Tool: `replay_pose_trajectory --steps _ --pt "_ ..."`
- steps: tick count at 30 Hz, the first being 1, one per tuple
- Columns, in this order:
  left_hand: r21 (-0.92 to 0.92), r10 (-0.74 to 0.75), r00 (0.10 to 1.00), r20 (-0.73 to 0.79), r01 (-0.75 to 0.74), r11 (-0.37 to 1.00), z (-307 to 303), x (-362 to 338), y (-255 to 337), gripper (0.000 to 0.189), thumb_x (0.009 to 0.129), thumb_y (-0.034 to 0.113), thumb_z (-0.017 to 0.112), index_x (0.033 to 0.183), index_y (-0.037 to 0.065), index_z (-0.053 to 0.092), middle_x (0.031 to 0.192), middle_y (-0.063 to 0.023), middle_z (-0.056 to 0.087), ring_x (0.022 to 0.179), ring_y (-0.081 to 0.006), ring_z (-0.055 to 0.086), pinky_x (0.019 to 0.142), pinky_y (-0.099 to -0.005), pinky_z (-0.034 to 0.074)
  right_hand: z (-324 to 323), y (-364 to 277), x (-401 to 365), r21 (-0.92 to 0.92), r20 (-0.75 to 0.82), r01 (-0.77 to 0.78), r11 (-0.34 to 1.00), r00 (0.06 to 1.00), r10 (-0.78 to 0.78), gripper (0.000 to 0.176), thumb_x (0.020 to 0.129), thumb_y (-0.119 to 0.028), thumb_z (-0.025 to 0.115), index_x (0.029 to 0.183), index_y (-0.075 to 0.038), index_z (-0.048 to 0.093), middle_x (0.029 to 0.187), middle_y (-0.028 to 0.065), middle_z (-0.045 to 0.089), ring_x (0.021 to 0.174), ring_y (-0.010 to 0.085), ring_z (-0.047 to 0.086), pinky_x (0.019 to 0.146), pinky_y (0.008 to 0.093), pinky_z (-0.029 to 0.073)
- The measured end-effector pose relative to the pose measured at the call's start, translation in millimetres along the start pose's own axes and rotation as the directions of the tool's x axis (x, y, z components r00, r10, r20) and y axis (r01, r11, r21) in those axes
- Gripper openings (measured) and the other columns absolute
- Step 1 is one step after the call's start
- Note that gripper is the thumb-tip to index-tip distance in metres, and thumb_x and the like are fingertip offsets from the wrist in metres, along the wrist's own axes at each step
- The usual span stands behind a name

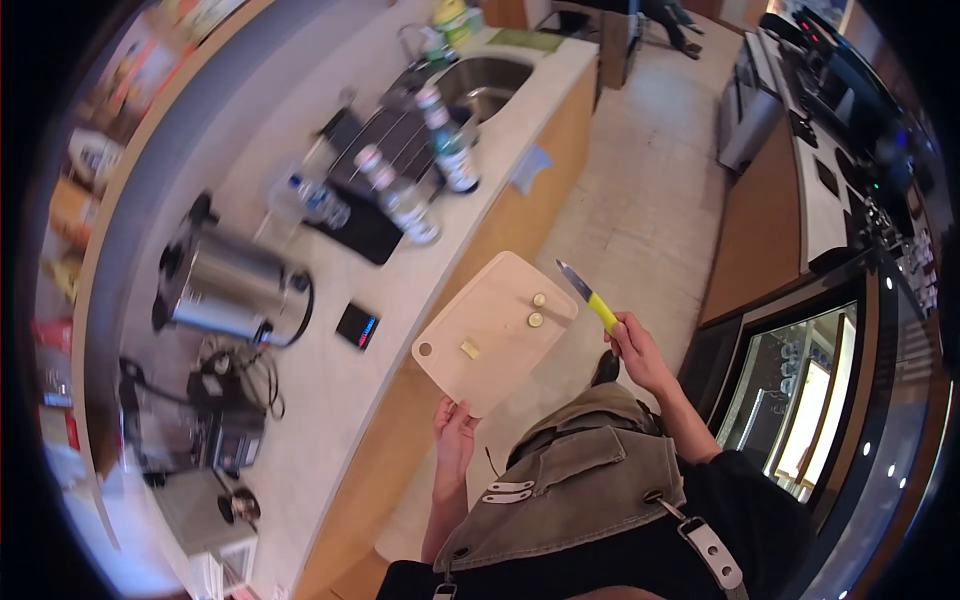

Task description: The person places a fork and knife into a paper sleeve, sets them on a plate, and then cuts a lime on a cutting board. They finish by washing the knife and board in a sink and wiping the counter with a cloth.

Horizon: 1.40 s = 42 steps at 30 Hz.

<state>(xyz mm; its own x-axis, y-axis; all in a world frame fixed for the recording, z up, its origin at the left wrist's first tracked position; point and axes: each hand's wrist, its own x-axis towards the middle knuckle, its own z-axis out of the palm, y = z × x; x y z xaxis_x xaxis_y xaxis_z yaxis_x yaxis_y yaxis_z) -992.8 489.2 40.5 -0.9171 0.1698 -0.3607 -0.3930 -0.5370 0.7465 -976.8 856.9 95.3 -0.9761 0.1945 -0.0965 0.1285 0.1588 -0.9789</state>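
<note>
A pale rounded cutting board (495,335) is gripped by the left hand (455,432) beside the table (400,290), a yellow-handled knife (590,296) by the right hand (634,345). Cutting seems done; three small pieces (537,311) remain uncleared.
</note>
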Motion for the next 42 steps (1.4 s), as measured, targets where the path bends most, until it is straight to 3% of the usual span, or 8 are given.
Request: replay_pose_trajectory --steps 9,16,20,24,28,30,35,42 --pt "-0.095 -0.051 0.993 0.106 0.061 0.994 262 218 -82 0.032 0.098 0.003 0.059 0.129 0.001 0.051 0.127 -0.0123 0.063 0.118 -0.0237 0.064 0.102 -0.0401 0.052 -219 3 97 0.063 -0.228 0.018 0.998 0.974 -0.003 0.029 0.111 -0.026 0.039 0.118 -0.002 0.054 0.086 0.0002 0.056 0.069 0.0079 0.047 0.064 0.0247 0.041" --pt "-0.143 0.032 0.985 0.169 -0.008 0.990 437 372 -81 0.032 0.097 0.001 0.059 0.128 0.002 0.051 0.127 -0.0125 0.062 0.119 -0.0242 0.063 0.104 -0.0403 0.051 -294 8 234 0.281 -0.299 0.071 0.957 0.954 0.017 0.031 0.111 -0.028 0.042 0.122 -0.002 0.055 0.086 -0.0016 0.054 0.070 0.0065 0.047 0.063 0.0227 0.040" --pt "-0.174 0.036 0.982 0.186 -0.003 0.985 495 475 -84 0.030 0.097 0.001 0.059 0.126 0.003 0.051 0.127 -0.0132 0.062 0.117 -0.0243 0.063 0.104 -0.0395 0.051 -321 5 348 0.203 -0.187 0.028 0.979 0.982 0.011 0.027 0.108 -0.023 0.048 0.122 -0.002 0.057 0.088 -0.0010 0.060 0.072 0.0063 0.050 0.065 0.0234 0.043" --pt "-0.215 0.072 0.987 0.147 -0.039 0.976 549 577 -76 0.026 0.098 0.003 0.061 0.121 0.004 0.049 0.121 -0.0148 0.062 0.113 -0.0271 0.065 0.100 -0.0417 0.053 -344 -20 481 -0.149 -0.125 0.071 0.986 0.988 -0.090 0.027 0.107 -0.022 0.051 0.122 -0.001 0.058 0.083 0.0030 0.065 0.070 0.0096 0.055 0.064 0.0280 0.047" --pt "-0.215 0.096 0.987 0.126 -0.067 0.974 596 673 -58 0.026 0.097 0.003 0.061 0.120 0.004 0.049 0.121 -0.0157 0.063 0.114 -0.0280 0.065 0.100 -0.0426 0.053 -365 -44 615 -0.510 -0.037 0.220 0.832 0.960 -0.276 0.022 0.105 -0.020 0.052 0.114 -0.001 0.060 0.074 0.0108 0.064 0.063 0.0241 0.061 0.062 0.0350 0.049" --pt "-0.200 0.093 0.990 0.109 -0.070 0.977 613 711 -47 0.026 0.097 0.003 0.061 0.120 0.004 0.049 0.121 -0.0159 0.063 0.114 -0.0284 0.065 0.100 -0.0431 0.053 -370 -50 676 -0.636 0.014 0.287 0.717 0.933 -0.361 0.022 0.105 -0.024 0.053 0.111 -0.003 0.059 0.077 0.0165 0.067 0.067 0.0375 0.065 0.061 0.0450 0.051" --pt "-0.187 0.142 0.985 0.096 -0.122 0.975 646 794 -24 0.026 0.098 0.002 0.060 0.120 0.003 0.048 0.120 -0.0169 0.063 0.115 -0.0295 0.065 0.102 -0.0444 0.053 -372 -73 805 -0.725 0.180 0.418 0.547 0.882 -0.436 0.024 0.104 -0.028 0.054 0.112 -0.006 0.057 0.082 0.0177 0.070 0.072 0.0400 0.067 0.060 0.0502 0.052" --pt "-0.176 0.187 0.982 -0.037 -0.191 0.966 666 882 -21 0.023 0.098 0.003 0.059 0.119 0.002 0.050 0.121 -0.0171 0.064 0.116 -0.0288 0.065 0.104 -0.0454 0.052 -375 -65 935 -0.632 0.358 0.566 0.529 0.819 -0.449 0.025 0.103 -0.028 0.055 0.115 -0.007 0.056 0.082 0.0184 0.070 0.073 0.0397 0.068 0.060 0.0498 0.053"
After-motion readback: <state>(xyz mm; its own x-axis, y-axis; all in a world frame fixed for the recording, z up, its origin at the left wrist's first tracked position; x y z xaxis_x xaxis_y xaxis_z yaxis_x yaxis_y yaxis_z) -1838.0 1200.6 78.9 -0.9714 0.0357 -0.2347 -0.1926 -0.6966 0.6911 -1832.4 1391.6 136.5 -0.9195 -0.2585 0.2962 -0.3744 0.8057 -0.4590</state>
